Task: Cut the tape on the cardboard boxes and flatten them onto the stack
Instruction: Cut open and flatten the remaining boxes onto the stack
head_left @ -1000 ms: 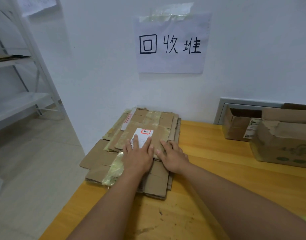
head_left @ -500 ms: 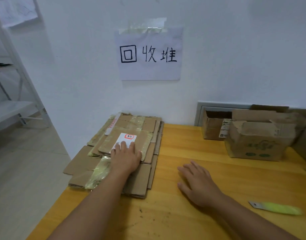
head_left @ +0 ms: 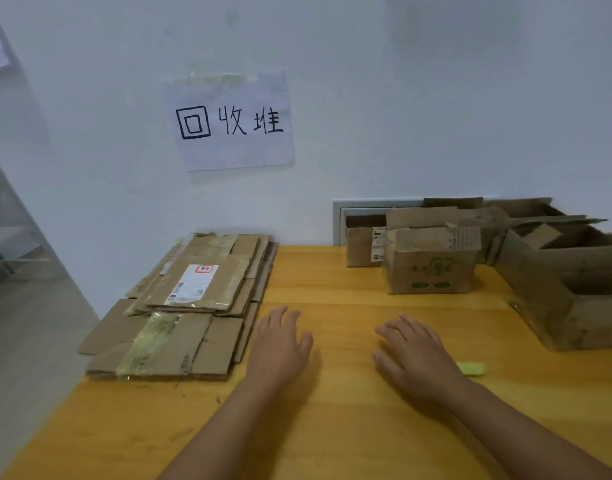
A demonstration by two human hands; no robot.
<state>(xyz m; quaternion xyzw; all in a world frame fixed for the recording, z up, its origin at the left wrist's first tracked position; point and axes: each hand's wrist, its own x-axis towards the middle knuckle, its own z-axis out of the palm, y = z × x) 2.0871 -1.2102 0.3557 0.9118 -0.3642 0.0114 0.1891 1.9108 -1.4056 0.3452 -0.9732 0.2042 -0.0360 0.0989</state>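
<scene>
A stack of flattened cardboard (head_left: 190,313) lies at the table's left end, its top sheet bearing a white label. My left hand (head_left: 280,344) hovers over the bare wood just right of the stack, fingers spread and holding nothing. My right hand (head_left: 415,358) is over the table's middle, fingers relaxed and empty. A green-handled cutter (head_left: 472,368) lies on the table partly hidden behind my right hand. Upright boxes wait at the back right: a small one with green print (head_left: 431,271), a small open one (head_left: 361,244) behind it and a large open one (head_left: 571,289).
The wooden table (head_left: 332,427) ends at the left beside the stack, with floor below. A handwritten paper sign (head_left: 232,121) is taped to the white wall above the stack. A grey wall panel (head_left: 339,216) sits behind the boxes.
My left hand has lifted off the stack and moved right onto open table. My right hand has shifted right toward the cutter. The view has swung to the right.
</scene>
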